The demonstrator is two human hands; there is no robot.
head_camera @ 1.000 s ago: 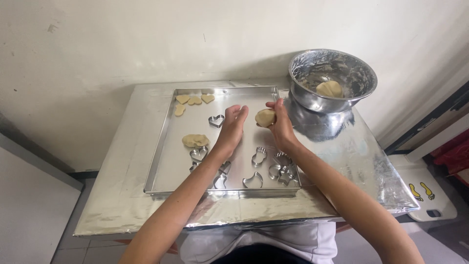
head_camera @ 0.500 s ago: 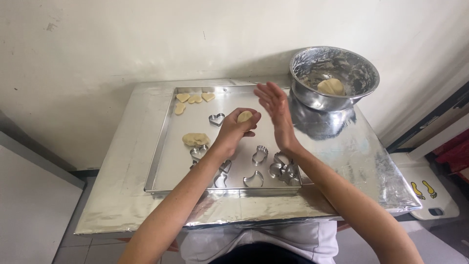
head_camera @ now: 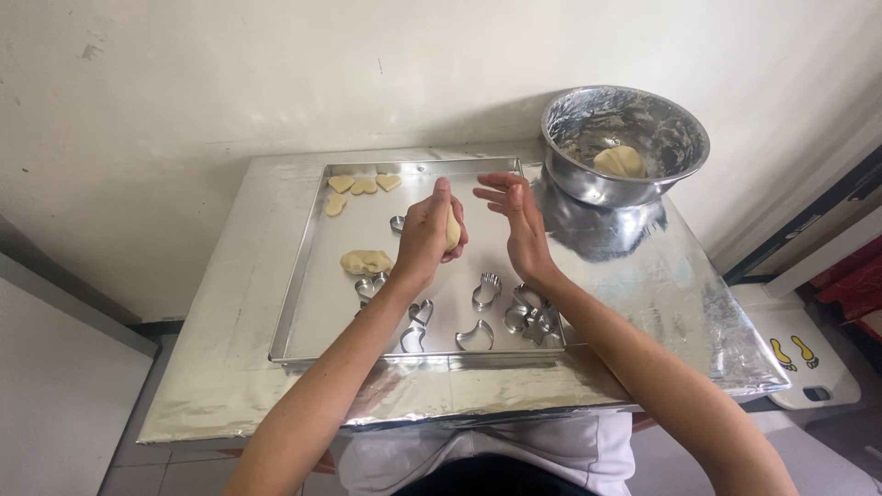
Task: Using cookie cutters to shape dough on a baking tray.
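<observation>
Holding a small lump of dough (head_camera: pixel 452 228) in my left hand (head_camera: pixel 424 237), fingers curled shut round it, lifted above the baking tray (head_camera: pixel 303 276) so it can be worked clear of the metal. My right hand (head_camera: pixel 516 220) is just beside it, palm turned toward the lump, fingers spread apart and empty, not touching the dough. Cut heart shapes (head_camera: pixel 363 185) sit in the tray's far left corner, out of the way; a flattened piece (head_camera: pixel 366 262) lies mid-left. Metal cutters (head_camera: pixel 487 290) are scattered along the near side, within easy reach. Bowl (head_camera: pixel 625 142) with more dough stands far right on the foil-covered table (head_camera: pixel 230 367).
</observation>
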